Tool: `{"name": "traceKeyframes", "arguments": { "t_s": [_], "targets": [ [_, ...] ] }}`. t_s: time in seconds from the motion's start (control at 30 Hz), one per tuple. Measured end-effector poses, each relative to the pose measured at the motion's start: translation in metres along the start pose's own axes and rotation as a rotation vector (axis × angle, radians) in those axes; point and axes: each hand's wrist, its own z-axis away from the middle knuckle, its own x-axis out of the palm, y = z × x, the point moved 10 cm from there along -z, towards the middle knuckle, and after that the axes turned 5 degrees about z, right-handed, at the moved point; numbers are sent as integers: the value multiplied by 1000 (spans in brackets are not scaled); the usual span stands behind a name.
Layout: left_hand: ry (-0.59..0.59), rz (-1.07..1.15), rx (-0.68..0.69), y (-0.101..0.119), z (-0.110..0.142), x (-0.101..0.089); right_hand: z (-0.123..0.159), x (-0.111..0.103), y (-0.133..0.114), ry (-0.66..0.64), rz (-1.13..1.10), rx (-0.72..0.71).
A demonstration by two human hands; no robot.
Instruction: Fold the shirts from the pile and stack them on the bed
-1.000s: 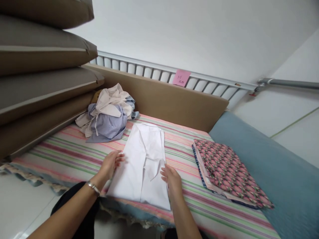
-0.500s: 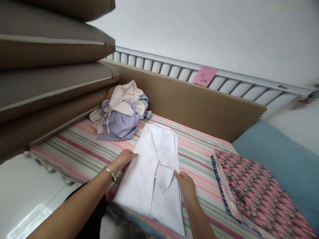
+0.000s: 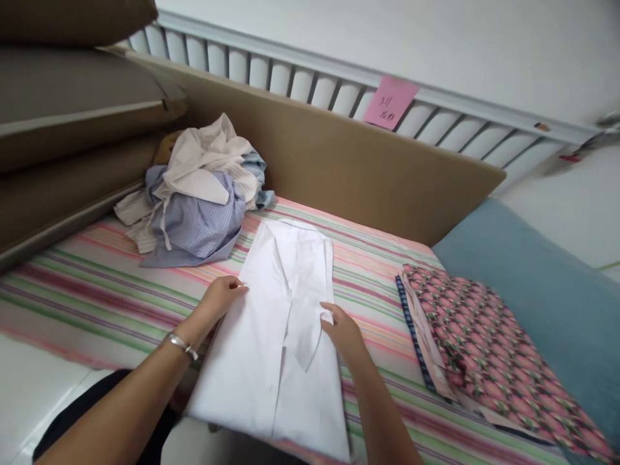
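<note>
A white button-up shirt (image 3: 261,336), folded long and narrow, lies on the striped cloth. My left hand (image 3: 223,298), with a silver bracelet at the wrist, pinches the shirt's left edge around mid-length. Opposite it, my right hand (image 3: 341,328) is closed with thumb and fingers on a small fold of white fabric at the shirt's right side. Between the hands a pointed flap of the shirt hangs over its front. One small button shows near the lower middle.
Rumpled clothes (image 3: 198,206) lie in a heap at the back left, beside stacked brown cushions (image 3: 87,97). Folded garments with a pink pattern (image 3: 489,349) rest at the right. A brown board (image 3: 339,155) and white railing with a pink note (image 3: 391,102) stand behind the striped cloth (image 3: 97,284).
My view has tilted and come nearer to the shirt. Fabric at the right edge is now bunched up between my right thumb and fingers. My left hand keeps its pinch on the left edge.
</note>
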Motion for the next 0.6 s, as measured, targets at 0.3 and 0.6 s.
{"name": "traceKeyframes", "arguments": {
  "t_s": [0.3,0.6],
  "targets": [
    [-22,-99,-18,7,-7,-5,-4,-8,11,-27,142,93],
    [-132,174,-103,0,-6,3,4,-11,8,20,155,20]
  ]
}}
